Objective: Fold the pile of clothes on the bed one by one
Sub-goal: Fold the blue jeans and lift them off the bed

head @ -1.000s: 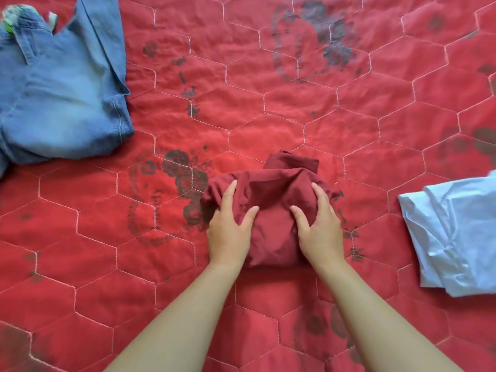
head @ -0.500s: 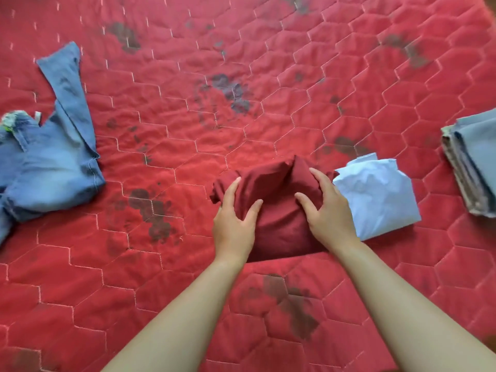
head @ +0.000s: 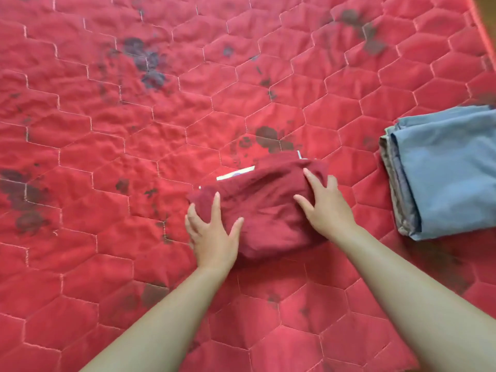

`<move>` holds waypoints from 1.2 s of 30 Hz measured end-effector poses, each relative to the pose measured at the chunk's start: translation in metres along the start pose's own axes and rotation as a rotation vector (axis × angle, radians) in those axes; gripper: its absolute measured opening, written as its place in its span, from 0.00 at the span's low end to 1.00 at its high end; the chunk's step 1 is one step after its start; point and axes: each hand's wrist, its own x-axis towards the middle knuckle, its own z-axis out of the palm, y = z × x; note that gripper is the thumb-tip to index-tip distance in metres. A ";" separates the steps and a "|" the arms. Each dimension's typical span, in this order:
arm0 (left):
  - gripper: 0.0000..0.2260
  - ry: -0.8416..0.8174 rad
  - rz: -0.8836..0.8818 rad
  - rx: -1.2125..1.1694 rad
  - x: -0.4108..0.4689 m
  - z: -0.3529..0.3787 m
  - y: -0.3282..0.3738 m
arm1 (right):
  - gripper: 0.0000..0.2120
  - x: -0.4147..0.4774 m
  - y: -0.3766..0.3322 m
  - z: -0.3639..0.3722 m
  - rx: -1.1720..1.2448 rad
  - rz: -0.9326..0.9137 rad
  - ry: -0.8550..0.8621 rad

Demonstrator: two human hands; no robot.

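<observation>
A folded dark red garment (head: 263, 210) lies on the red quilted bed cover (head: 134, 130). It rests on top of a light blue garment (head: 236, 173), of which only thin slivers show at its far edge. My left hand (head: 212, 232) grips the red bundle's left end, with index finger and thumb on top and the other fingers curled round the side. My right hand (head: 326, 206) lies on the bundle's right part with its fingers stretched over the cloth.
A stack of folded clothes (head: 445, 173), blue on top with beige layers below, sits at the right edge of the bed. The bed's far right border (head: 483, 28) shows at the top right corner. Dark printed patches dot the cover.
Both hands carried the red bundle to the right and set it onto the light blue garment, which is now almost covered. The view swung right; the jeans at left are out of view.
</observation>
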 end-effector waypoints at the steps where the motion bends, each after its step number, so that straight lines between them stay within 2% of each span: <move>1: 0.30 0.051 0.071 0.098 0.004 0.001 -0.004 | 0.28 0.000 0.004 0.004 -0.046 -0.004 0.133; 3: 0.28 0.123 0.280 0.203 0.010 0.003 -0.003 | 0.27 -0.002 0.005 0.012 -0.093 -0.110 0.402; 4: 0.27 0.128 0.379 0.238 0.011 0.006 0.001 | 0.26 -0.003 0.003 0.016 -0.096 -0.199 0.466; 5: 0.27 0.117 0.454 0.273 0.013 0.012 0.005 | 0.27 -0.003 0.001 0.022 -0.105 -0.298 0.459; 7: 0.26 0.071 0.504 0.341 0.018 0.024 0.011 | 0.27 -0.003 0.005 0.034 -0.158 -0.446 0.339; 10: 0.26 0.008 0.459 0.458 0.029 0.038 0.010 | 0.28 0.007 0.018 0.043 -0.206 -0.429 0.163; 14: 0.27 -0.013 0.467 0.458 0.036 0.035 0.015 | 0.25 0.012 0.008 0.036 -0.107 -0.375 0.201; 18: 0.28 0.023 0.504 0.458 0.032 0.005 0.012 | 0.26 -0.001 -0.014 0.030 -0.135 -0.356 0.211; 23: 0.28 0.009 0.325 0.448 0.028 -0.049 -0.023 | 0.30 -0.024 -0.060 0.015 -0.069 -0.303 0.149; 30: 0.30 0.110 0.245 0.346 0.029 -0.156 -0.098 | 0.32 -0.056 -0.174 0.020 -0.129 -0.448 0.051; 36: 0.31 0.215 0.236 0.311 0.056 -0.266 -0.212 | 0.33 -0.082 -0.317 0.066 -0.137 -0.540 0.063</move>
